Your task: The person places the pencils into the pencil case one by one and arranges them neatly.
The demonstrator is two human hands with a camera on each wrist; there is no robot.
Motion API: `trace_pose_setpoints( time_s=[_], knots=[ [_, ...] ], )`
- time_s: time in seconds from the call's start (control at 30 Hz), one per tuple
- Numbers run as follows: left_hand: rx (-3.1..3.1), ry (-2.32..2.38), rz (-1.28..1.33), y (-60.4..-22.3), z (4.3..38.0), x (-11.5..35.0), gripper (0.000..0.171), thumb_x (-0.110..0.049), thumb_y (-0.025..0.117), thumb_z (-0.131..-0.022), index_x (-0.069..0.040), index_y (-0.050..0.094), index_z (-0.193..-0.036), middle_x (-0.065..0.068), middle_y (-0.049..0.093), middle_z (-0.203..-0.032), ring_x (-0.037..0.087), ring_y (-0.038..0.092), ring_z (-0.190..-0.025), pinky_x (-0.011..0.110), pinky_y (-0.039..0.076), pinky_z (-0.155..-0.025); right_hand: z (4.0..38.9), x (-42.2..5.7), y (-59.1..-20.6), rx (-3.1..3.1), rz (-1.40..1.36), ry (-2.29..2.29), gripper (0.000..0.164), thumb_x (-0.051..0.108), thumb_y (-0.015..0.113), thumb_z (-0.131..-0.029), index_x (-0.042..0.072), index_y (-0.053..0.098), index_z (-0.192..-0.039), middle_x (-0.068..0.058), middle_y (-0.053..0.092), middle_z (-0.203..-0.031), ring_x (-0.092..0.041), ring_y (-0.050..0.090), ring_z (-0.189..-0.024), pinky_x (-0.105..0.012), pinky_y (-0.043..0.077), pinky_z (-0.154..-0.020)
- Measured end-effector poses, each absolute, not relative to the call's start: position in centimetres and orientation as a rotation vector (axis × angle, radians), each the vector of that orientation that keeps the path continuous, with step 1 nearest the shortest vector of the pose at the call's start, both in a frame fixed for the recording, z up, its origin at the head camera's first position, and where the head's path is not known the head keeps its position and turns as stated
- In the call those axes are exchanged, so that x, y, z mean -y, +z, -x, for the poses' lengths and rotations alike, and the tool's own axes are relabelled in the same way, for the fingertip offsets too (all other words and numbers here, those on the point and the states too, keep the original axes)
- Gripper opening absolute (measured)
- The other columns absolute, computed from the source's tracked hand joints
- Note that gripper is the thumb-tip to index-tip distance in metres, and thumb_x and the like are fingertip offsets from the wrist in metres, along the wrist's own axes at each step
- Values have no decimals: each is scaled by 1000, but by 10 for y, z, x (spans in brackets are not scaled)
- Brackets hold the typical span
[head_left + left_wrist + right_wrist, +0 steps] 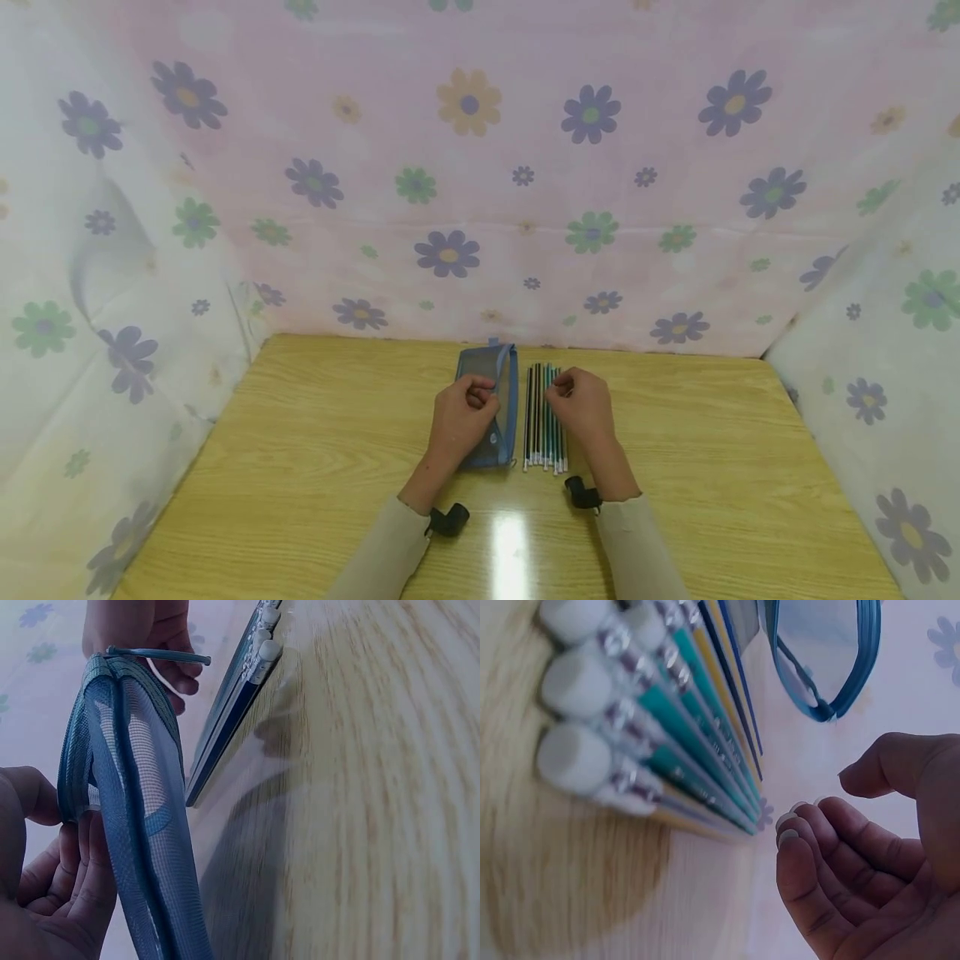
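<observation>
A blue mesh zip pencil case (480, 362) lies lengthwise on the table, its zipped side parted. My left hand (463, 418) pinches the upper edge of that opening between thumb and fingers; the left wrist view shows the grip on the zip band of the pencil case (154, 802). Just right of the case lies a row of several pencils (536, 417) with white erasers toward me. Over their right side hovers my right hand (587, 408). In the right wrist view its fingers (799, 874) are loosely bent, thumb apart, with nothing between them.
The wooden table (315, 425) reaches back to a flowered pink cloth (510, 200), with white flowered cloth along both sides. Black wrist cameras (450, 520) sit at both cuffs. A zip pull (161, 654) sticks out from the case's end.
</observation>
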State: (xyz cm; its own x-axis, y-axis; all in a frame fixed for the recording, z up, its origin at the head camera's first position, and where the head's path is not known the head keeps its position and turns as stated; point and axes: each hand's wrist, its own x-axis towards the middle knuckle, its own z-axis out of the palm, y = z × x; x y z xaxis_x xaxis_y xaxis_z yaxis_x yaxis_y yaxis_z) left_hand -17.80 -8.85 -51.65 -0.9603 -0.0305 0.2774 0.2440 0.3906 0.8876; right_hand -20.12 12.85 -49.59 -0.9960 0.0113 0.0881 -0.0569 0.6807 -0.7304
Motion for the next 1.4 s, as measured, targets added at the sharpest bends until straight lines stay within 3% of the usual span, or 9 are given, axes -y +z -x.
trace_pose_setpoints(
  time_s=[0.47, 0.73, 1.17, 1.27, 1.4],
  knots=[
    [2415, -1593, 185, -515, 178, 89, 14, -7, 74, -94, -6, 76, -107, 1, 72, -85, 11, 69, -72, 24, 61, -64, 204, -143, -497, 2807, 4, 1108, 16, 14, 70, -93, -1, 74, -98, -14, 73, -89, -26, 69, -78, -42, 62, -67],
    [2427, -1600, 192, -516, 179, 88, 14, -6, 74, -94, -5, 76, -108, 1, 72, -85, 11, 69, -73, 24, 62, -64, 205, -148, -499, 2862, 55, 1131, 20, 16, 70, -95, -3, 75, -99, -16, 75, -94, -26, 68, -78, -38, 60, -63],
    [2419, -1605, 177, -516, 178, 91, 15, -6, 74, -93, -5, 77, -107, 1, 72, -85, 11, 70, -73, 24, 62, -64, 208, -148, -504, 2943, 88, 1098, 19, 16, 75, -93, 0, 79, -84, -12, 75, -82, -20, 64, -64, -32, 55, -55],
    [2426, -1599, 170, -517, 179, 91, 15, -7, 74, -93, -5, 77, -108, 1, 72, -86, 11, 70, -73, 24, 62, -65, 208, -148, -505, 2956, 74, 1092, 24, 16, 74, -94, 3, 75, -73, -7, 69, -70, -17, 57, -58, -29, 48, -51],
    [2427, -1595, 174, -517, 180, 92, 15, -7, 74, -93, -5, 77, -108, 1, 73, -86, 11, 70, -73, 24, 62, -65, 207, -148, -506, 2977, 58, 1093, 40, 15, 72, -94, 11, 61, -55, 2, 50, -52, -13, 42, -49, -26, 35, -47]
  ],
)
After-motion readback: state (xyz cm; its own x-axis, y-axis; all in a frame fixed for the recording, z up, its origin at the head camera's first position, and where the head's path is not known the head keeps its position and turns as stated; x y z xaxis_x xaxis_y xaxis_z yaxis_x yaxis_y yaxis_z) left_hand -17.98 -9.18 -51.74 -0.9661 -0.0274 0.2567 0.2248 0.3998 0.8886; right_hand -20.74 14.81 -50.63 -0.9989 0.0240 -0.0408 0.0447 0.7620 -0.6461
